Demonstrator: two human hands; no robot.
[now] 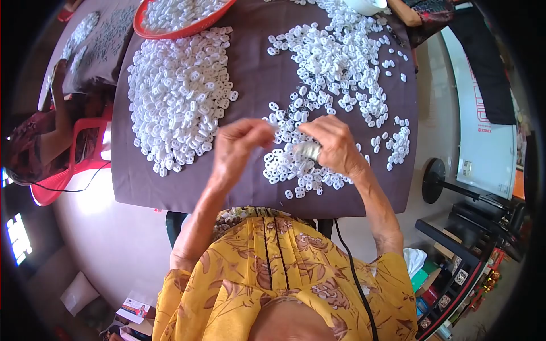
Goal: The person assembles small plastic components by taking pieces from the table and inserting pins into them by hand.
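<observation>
A yellow garment (244,256) is lying nearest; the left hand (239,142) is pinching together, contents blurred, while the right hand (335,146), its grip clasping a pale bundle (309,150) lying crosswise, is hovering over white pieces (278,169) on the worktop (250,74).

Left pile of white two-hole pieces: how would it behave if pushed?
The white two-hole pieces would probably spread rather than move as one, since they look loosely heaped. Each is likely light, being small and pierced. Their oval outlines suggest sliding across the tablecloth more than rolling.

Glossy plastic pieces (179,99), matt tablecloth (253,62)
</observation>
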